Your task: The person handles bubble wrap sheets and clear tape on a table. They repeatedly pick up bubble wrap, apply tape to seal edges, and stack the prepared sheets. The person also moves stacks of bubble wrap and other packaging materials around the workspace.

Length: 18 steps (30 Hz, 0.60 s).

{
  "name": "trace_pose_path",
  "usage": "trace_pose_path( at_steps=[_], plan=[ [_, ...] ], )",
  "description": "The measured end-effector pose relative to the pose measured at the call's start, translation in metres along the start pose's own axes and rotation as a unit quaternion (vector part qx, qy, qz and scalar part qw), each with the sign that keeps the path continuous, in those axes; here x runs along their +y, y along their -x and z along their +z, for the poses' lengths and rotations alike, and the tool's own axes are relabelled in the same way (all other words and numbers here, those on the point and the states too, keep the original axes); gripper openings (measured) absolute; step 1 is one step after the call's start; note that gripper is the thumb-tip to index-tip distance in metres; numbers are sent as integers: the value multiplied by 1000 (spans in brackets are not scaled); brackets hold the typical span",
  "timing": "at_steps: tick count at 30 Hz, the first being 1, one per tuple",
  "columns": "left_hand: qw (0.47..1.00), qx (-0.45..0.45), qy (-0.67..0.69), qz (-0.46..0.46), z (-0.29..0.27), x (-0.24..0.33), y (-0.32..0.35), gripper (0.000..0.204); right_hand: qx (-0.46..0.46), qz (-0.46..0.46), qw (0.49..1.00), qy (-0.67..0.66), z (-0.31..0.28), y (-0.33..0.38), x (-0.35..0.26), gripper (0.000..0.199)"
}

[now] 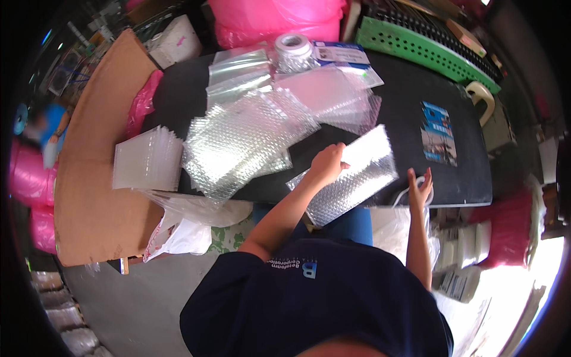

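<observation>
My left hand is closed over the upper left edge of a silver bubble-wrap pouch. The pouch lies tilted, its lower end jutting past the table's near edge. To the right, my right hand has its fingers raised and apart beside a white curved loop at the table edge; what the loop belongs to is hidden. Left of the held pouch, a fanned pile of silver bubble-wrap pouches covers part of the black table. A stack of translucent white pouches stands at the table's left edge.
Behind the pile lie clear pinkish bags, a tape roll and flat silver film sheets. A printed leaflet is at right. A green perforated rail borders the far right; a brown cardboard panel flanks the left.
</observation>
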<state>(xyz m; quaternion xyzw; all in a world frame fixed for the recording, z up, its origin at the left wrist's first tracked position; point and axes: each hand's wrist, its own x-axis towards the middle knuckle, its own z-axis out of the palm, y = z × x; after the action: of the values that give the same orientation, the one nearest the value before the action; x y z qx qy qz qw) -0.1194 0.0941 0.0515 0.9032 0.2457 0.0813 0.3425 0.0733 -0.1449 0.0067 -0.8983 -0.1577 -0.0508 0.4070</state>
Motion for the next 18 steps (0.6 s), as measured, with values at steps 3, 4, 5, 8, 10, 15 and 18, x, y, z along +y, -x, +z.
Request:
trace_pose_path(
  at_steps=[3,4,5,8,10,15,18],
  plan=[
    [998,-20,35,55,-82,21,26,41,-223,137,852,-453,25,59,-82,55],
    [996,-31,52,63,-104,16,31,42,-294,216,799,-478,32,75,-110,46],
    [994,-10,53,96,-126,6,33,41,-328,205,765,-515,44,87,-134,40],
    [987,54,99,111,-190,-52,23,45,-360,200,705,-578,96,98,-201,28],
    [999,43,23,-6,-241,-74,18,63,-359,161,749,-534,133,94,-238,44],
    [976,-12,-129,-177,-244,-195,2,117,-258,128,890,-354,243,80,-252,93],
    [947,-113,-159,-256,-191,-274,24,128,-231,184,953,-64,200,134,-295,95]
  ],
)
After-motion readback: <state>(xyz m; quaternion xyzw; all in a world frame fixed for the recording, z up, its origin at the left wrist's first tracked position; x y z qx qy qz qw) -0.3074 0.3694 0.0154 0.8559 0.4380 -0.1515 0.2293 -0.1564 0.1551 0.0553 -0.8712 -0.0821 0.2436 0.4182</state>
